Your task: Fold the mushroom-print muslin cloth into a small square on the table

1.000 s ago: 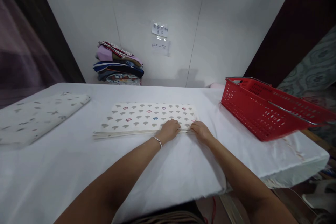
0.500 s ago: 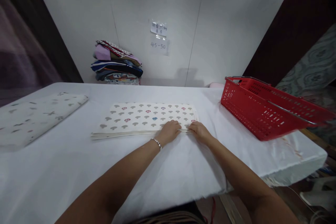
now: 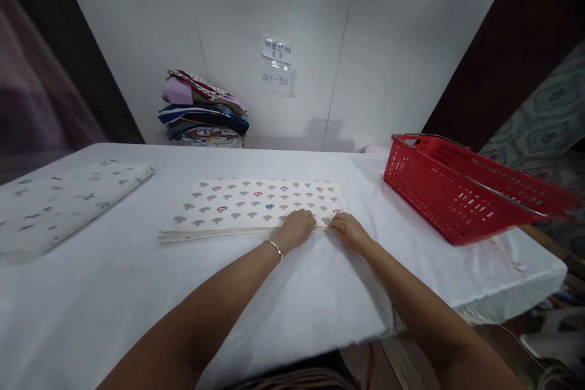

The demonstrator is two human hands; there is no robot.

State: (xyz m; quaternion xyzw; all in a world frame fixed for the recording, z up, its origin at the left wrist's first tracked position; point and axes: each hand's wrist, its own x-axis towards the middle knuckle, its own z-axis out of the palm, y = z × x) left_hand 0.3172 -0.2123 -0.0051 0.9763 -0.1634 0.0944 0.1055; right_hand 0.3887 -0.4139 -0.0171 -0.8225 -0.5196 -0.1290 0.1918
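A white cloth with a mushroom print (image 3: 256, 201) lies folded in several layers on the table, its layered edge towards me. My left hand (image 3: 297, 226), a bracelet at its wrist, has its fingers curled over that near edge, right of the middle. Close by, my right hand (image 3: 350, 230) pinches the same edge at the cloth's near right corner. A small gap separates the two hands. The fingertips are partly hidden, and the cloth lies flat.
On the left lies another folded white cloth with a leaf-like print (image 3: 68, 201). A red plastic basket (image 3: 457, 189) with metal handles stands at the right. Several folded fabrics (image 3: 203, 113) are piled by the back wall. The white-covered table (image 3: 137, 311) has its near edge before me.
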